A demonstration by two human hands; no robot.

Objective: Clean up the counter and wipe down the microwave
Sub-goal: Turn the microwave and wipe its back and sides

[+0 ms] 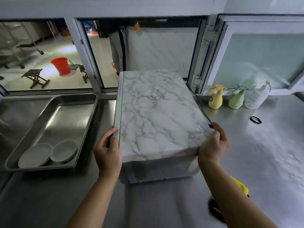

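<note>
Stainless steel counter (263,153) under a row of windows, pretty dim lighting so a lot of detail is mushy. The microwave (158,112), wrapped in marble-look film, sits between the two hands with its long axis running away from the person toward the windows; which face is the door I honestly can't tell, the near face is in shadow and partly covered. Left hand (108,150) grips the near left corner, fingers curled round the edge. Right hand (213,143) holds the near right corner, thumb on top, fingers wrapped under out of sight. A yellow cloth (238,188) peeks out below the right forearm, mostly hidden. Beyond the right hand stand a yellow spray bottle (215,99), a green one (236,99) and a clear one (256,98), plus a black ring (255,120). Left of the left hand is a steel tray (69,112) holding two white dishes (47,153).
</note>
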